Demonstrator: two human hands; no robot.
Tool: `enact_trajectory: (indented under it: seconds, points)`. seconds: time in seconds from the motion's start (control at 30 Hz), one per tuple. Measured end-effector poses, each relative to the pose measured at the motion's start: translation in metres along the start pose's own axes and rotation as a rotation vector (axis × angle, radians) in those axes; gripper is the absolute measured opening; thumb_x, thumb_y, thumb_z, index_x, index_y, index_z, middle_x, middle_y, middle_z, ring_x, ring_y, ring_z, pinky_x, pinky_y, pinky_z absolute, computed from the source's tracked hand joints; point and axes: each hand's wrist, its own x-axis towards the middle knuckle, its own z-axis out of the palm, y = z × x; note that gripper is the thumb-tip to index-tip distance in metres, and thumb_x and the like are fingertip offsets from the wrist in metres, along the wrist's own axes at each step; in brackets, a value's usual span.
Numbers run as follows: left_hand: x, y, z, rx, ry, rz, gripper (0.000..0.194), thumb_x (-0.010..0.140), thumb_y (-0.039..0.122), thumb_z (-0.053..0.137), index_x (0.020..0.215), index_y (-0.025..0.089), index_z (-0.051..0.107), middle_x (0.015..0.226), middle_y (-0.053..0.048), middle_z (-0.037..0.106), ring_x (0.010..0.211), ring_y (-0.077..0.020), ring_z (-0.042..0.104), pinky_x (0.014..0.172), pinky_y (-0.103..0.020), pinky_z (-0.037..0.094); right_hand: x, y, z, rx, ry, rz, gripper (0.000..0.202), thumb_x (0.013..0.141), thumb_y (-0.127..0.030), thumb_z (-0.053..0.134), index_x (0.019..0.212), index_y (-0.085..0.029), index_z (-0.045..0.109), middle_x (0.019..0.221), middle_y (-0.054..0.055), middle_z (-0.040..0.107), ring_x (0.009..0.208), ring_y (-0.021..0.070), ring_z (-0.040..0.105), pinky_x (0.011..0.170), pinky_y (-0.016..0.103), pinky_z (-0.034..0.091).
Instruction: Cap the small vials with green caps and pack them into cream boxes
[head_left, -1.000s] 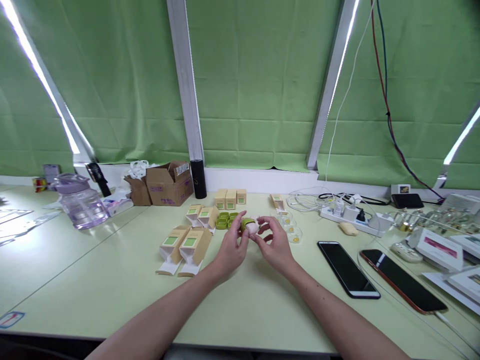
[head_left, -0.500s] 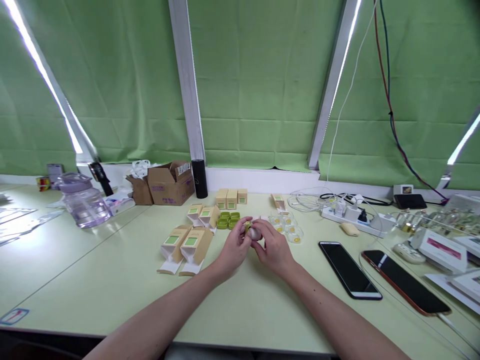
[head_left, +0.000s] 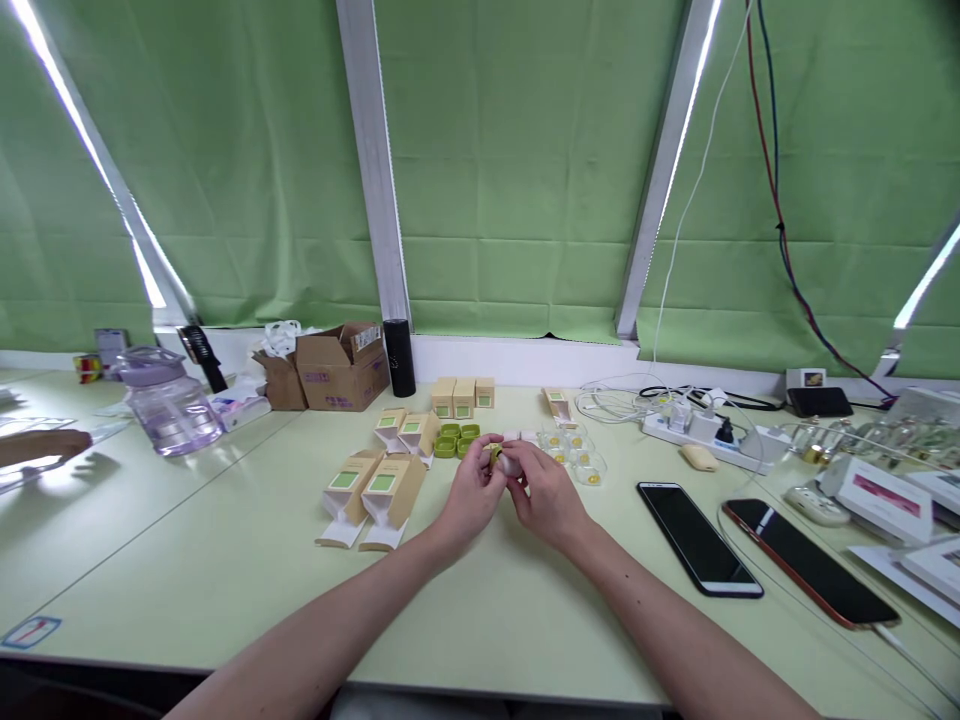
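Note:
My left hand (head_left: 469, 495) and my right hand (head_left: 546, 492) meet over the middle of the table, fingers closed together on a small round case (head_left: 505, 461), whitish with a green-yellow part. Just behind my hands lie several green cases (head_left: 452, 440) and clear lids with yellow dots (head_left: 579, 458). Several tan cartons (head_left: 379, 490) with green labels lie open to the left of my left hand. Three upright tan boxes (head_left: 463, 396) stand further back.
Two phones (head_left: 697, 538) lie at the right, beside a power strip (head_left: 705, 430) with cables. A purple water jug (head_left: 161, 402), brown cardboard boxes (head_left: 334, 366) and a black cylinder (head_left: 399, 357) stand at the back left. Another person's hand (head_left: 41, 445) shows at the far left edge.
My hands closed in on the small case and drew slightly nearer to me. Another person's hand has come into view at the far left.

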Motion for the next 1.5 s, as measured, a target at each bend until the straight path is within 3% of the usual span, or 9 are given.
enact_trajectory:
  seconds: [0.43, 0.57, 0.73, 0.93, 1.1, 1.5]
  points:
    - [-0.002, 0.000, 0.004, -0.015, 0.067, -0.024, 0.040, 0.084, 0.026, 0.071, 0.114, 0.021, 0.045, 0.073, 0.006, 0.062, 0.067, -0.0110, 0.061, 0.065, -0.022, 0.046, 0.001, -0.001, -0.001, -0.045, 0.022, -0.080, 0.034, 0.090, -0.008, 0.050, 0.122, -0.019, 0.055, 0.124, 0.016, 0.069, 0.116, 0.0296, 0.068, 0.091, 0.045, 0.061]
    - [-0.001, -0.001, 0.002, -0.055, 0.044, 0.003, 0.041, 0.086, 0.030, 0.072, 0.116, 0.021, 0.045, 0.081, 0.002, 0.067, 0.075, -0.0134, 0.066, 0.071, -0.025, 0.050, 0.000, 0.002, -0.001, -0.038, 0.028, -0.081, 0.035, 0.091, -0.008, 0.052, 0.124, -0.020, 0.056, 0.125, 0.016, 0.069, 0.117, 0.0293, 0.067, 0.091, 0.044, 0.062]
    - [-0.002, -0.005, -0.004, -0.115, -0.095, 0.024, 0.042, 0.094, 0.048, 0.065, 0.122, 0.020, 0.051, 0.103, -0.007, 0.072, 0.087, -0.0183, 0.071, 0.081, -0.032, 0.056, -0.002, 0.007, 0.000, 0.018, 0.016, -0.036, 0.036, 0.096, -0.014, 0.055, 0.130, -0.022, 0.055, 0.121, 0.014, 0.070, 0.116, 0.0283, 0.067, 0.090, 0.043, 0.063]
    - [-0.001, -0.011, -0.004, -0.107, -0.094, 0.028, 0.058, 0.083, 0.052, 0.079, 0.126, 0.019, 0.058, 0.128, -0.014, 0.067, 0.119, -0.0253, 0.065, 0.103, -0.037, 0.051, -0.004, 0.007, 0.002, 0.000, 0.019, -0.002, 0.046, 0.093, -0.011, 0.054, 0.138, -0.020, 0.050, 0.124, 0.015, 0.069, 0.111, 0.0284, 0.069, 0.089, 0.045, 0.063]
    - [0.003, -0.014, -0.008, -0.057, -0.074, -0.001, 0.064, 0.085, 0.057, 0.075, 0.131, 0.015, 0.059, 0.122, -0.016, 0.070, 0.111, -0.0264, 0.067, 0.097, -0.039, 0.055, -0.005, 0.006, 0.005, 0.000, -0.005, -0.010, 0.046, 0.091, -0.009, 0.056, 0.136, -0.019, 0.054, 0.128, 0.016, 0.067, 0.122, 0.0298, 0.064, 0.098, 0.048, 0.061]
    - [0.002, -0.013, -0.011, -0.019, -0.093, -0.004, 0.067, 0.089, 0.055, 0.071, 0.137, 0.011, 0.059, 0.111, -0.014, 0.071, 0.104, -0.0257, 0.068, 0.095, -0.041, 0.057, -0.008, 0.010, 0.011, -0.033, 0.065, -0.026, 0.043, 0.094, -0.008, 0.054, 0.135, -0.019, 0.060, 0.125, 0.015, 0.071, 0.119, 0.0281, 0.068, 0.098, 0.047, 0.062]
